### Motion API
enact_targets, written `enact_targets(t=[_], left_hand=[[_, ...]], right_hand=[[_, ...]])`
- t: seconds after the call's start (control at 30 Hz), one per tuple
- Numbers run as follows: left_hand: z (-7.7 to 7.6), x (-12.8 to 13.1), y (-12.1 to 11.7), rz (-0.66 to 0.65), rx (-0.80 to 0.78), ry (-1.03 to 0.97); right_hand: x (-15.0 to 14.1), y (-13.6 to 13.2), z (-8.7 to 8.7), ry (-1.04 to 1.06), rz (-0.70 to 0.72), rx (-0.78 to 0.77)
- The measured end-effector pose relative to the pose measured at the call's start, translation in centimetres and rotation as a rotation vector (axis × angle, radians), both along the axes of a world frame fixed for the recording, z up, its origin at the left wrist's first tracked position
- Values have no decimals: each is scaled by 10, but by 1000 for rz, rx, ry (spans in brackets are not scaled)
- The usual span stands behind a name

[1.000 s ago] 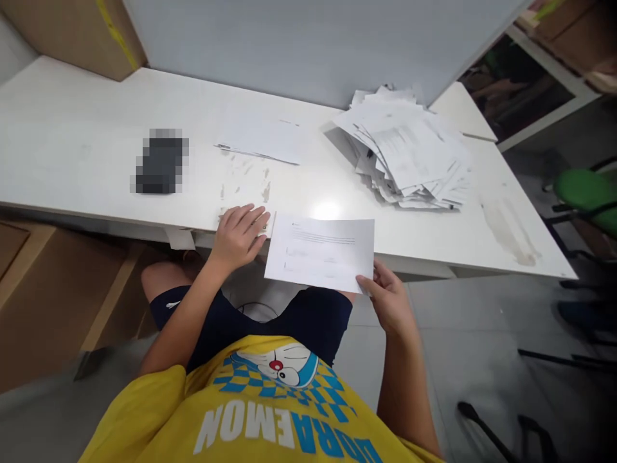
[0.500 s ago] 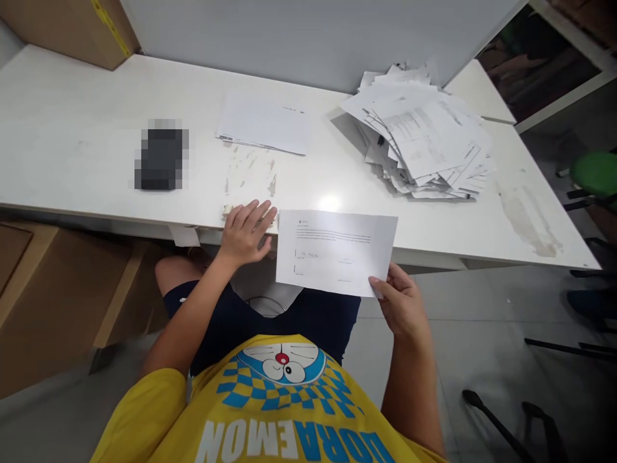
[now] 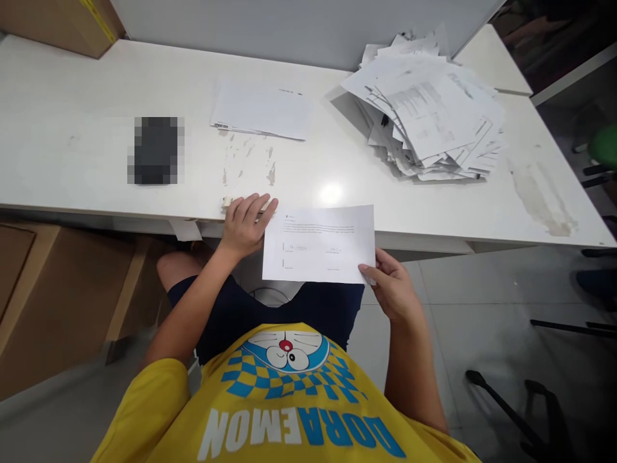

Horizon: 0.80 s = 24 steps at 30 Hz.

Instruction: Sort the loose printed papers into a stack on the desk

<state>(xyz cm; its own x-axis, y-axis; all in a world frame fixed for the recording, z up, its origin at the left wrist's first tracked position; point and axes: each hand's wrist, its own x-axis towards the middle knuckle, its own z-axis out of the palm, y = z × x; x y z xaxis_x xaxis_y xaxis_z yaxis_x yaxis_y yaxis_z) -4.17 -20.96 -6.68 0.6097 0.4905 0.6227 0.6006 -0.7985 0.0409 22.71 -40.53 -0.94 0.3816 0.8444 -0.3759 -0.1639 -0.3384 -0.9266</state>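
Note:
A printed sheet of paper (image 3: 318, 247) is held over the table's front edge, above my lap. My right hand (image 3: 393, 283) pinches its lower right corner, thumb on top. At the upper left corner my left hand (image 3: 247, 225) has its index finger over the sheet and its thumb hidden; it appears closed on that edge. Partly covered by the left fingers, a small pale object (image 3: 231, 202) lies at the table edge; its kind cannot be made out. Farther back lies a neat stack of paper (image 3: 263, 109).
A messy heap of papers (image 3: 424, 116) stands at the back right of the white table (image 3: 193, 83). A blurred-out dark object (image 3: 155, 151) lies on the left. Cardboard boxes (image 3: 58, 296) stand below left, another box (image 3: 62, 26) at the back left. A green stool (image 3: 605, 146) is far right.
The sheet has moved left to my left hand. My left fingers, spread beside it before, now meet its left edge. The view has shifted slightly.

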Motion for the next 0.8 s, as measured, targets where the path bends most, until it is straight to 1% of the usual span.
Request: enact_targets(t=[0.17,0.27,0.5,0.63,0.73,0.8], left_hand=[[27,-10,-3,-110,-99,151],[37,-11,-3,-137,-92,211],[48,-14,2,-266,-43,233],[54,-19,9,-329,3,264],[56,-21,14,-358,48,295],[56,-22,17,-368,58,293]], right_hand=[[5,-3,-2,11,-3,-14],[6,-4,-3,8,10,-21],[7,-3,-3,54,29,6],[7,-3,-6,75,39,16],[7,-2,-9,86,43,24],[5,0,-8,90,41,34]])
